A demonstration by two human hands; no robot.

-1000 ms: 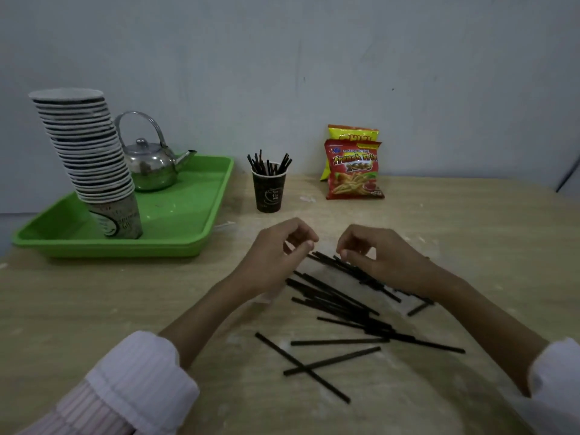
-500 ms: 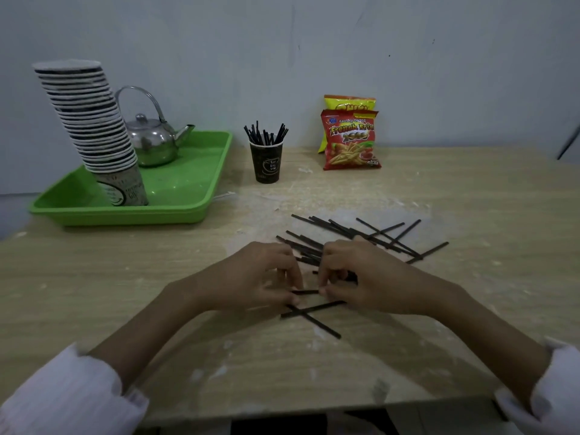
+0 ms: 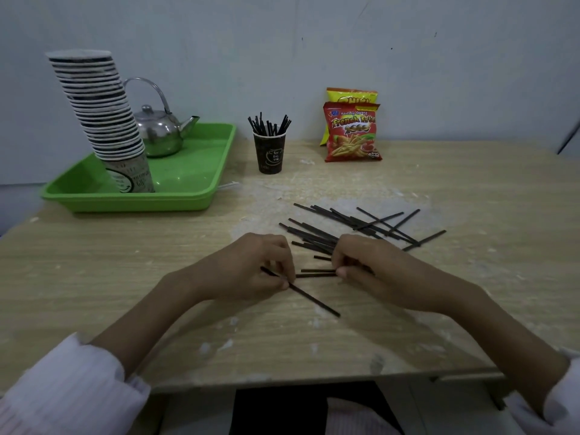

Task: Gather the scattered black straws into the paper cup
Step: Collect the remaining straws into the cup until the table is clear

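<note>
While the left hand [image 3: 248,268] pinches one straw [image 3: 314,299] whose length slants toward the table's [image 3: 94,277] near edge, the right hand [image 3: 370,268] pinches two lying crosswise between them; remaining straws [image 3: 354,227] fan rightward, and the paper cup [image 3: 270,153] stands near the far edge.

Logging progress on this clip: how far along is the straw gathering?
Partly done. Some straws already stand in the paper cup. The left hand pinches one straw on the table; the right hand closes on a few more. A scattered pile behind the hands remains.
</note>
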